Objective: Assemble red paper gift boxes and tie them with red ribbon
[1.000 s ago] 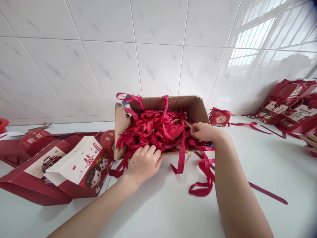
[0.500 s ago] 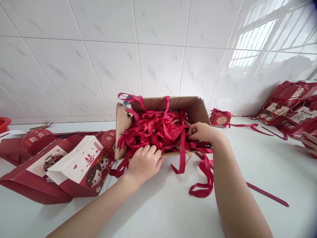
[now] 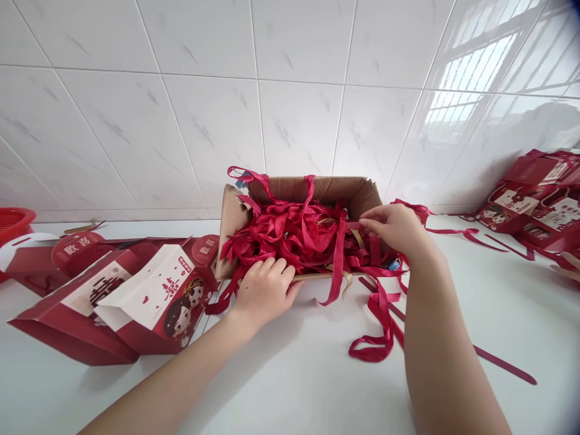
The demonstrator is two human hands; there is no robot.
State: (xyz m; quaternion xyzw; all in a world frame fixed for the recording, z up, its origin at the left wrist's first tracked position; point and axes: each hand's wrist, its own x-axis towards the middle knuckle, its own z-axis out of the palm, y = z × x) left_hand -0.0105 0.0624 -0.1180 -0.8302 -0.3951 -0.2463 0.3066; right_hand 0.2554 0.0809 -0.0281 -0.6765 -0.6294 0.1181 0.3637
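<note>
A cardboard box (image 3: 230, 232) stands against the wall, heaped with tangled red ribbons (image 3: 294, 232). My left hand (image 3: 266, 289) is closed over its front rim, fingers curled inside. At the box's right end, my right hand (image 3: 393, 228) pinches a red ribbon (image 3: 354, 225) between thumb and fingers; the ribbon's other end is lost in the pile. Gold strips show among the ribbons near this hand. One red ribbon (image 3: 336, 272) hangs over the front rim, and a looped ribbon (image 3: 378, 338) lies on the white tabletop in front.
Red and white gift boxes (image 3: 149, 302) with cartoon figures stand at the left, a red plastic basin (image 3: 16, 222) beyond them. More red gift boxes (image 3: 534, 199) are stacked at the far right. A small red box behind my right wrist is partly hidden. A flat ribbon (image 3: 505, 365) lies at the right.
My right hand has risen and moved right, out of the ribbons to the box's right rim, with a ribbon in its fingertips. My left hand stays on the front rim.
</note>
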